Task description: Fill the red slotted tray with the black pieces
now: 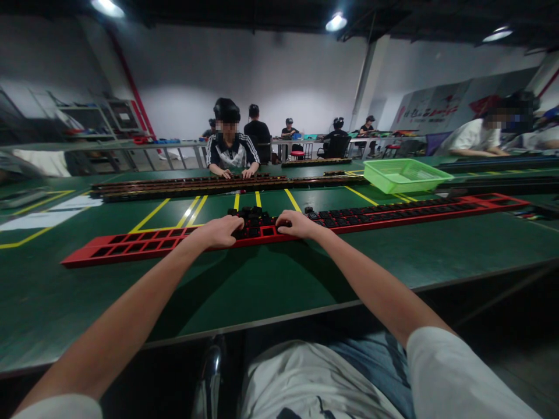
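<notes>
A long red tray [152,247] with two rows of square slots lies across the green table in front of me. Small black square parts fill its right stretch, while the slots at the left end are bare. A loose heap of black parts [255,213] rests on the tray between my hands. My left hand [221,230] is at the heap's left side, its fingers curled; what they hold is hidden. Just right of the heap, my right hand [296,224] has thumb and fingers bent together over a small black part [284,223] at the tray.
A light green plastic basket [404,176] stands behind the tray at right. Long dark strips [174,187] lie in front of a person [231,148] across the table. White paper sheets [55,216] are at left. Yellow tape lines mark the green tabletop [279,285].
</notes>
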### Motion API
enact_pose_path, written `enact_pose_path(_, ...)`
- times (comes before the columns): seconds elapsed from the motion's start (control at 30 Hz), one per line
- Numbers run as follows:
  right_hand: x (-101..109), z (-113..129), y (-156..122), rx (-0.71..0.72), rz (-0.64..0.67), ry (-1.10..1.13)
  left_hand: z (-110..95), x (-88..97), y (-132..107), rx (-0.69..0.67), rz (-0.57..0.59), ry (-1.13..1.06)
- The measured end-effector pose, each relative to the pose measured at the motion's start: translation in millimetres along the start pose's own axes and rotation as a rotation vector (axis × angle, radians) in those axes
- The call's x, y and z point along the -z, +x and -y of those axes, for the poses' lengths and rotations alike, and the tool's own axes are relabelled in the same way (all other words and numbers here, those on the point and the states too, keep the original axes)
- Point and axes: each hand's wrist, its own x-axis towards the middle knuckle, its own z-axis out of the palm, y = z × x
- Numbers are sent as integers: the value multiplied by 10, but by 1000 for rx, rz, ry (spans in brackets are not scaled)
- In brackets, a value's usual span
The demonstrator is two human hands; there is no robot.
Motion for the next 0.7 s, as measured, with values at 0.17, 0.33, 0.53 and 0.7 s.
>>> enact_pose_path(0.17,24,33,-9,-4,2,8,-24,23,-17,-3,-23,46)
enact_pose_path(0.33,57,88,-18,-16,5,23,4,44,-33,-15,-28,16)
enact_pose_path(0.53,64,101,-14,-13,7,13,90,-2,-14,-40,-81,-75)
enact_pose_path(0.7,48,84,-6,-17,6,6,214,-118,40,161,-397,-27)
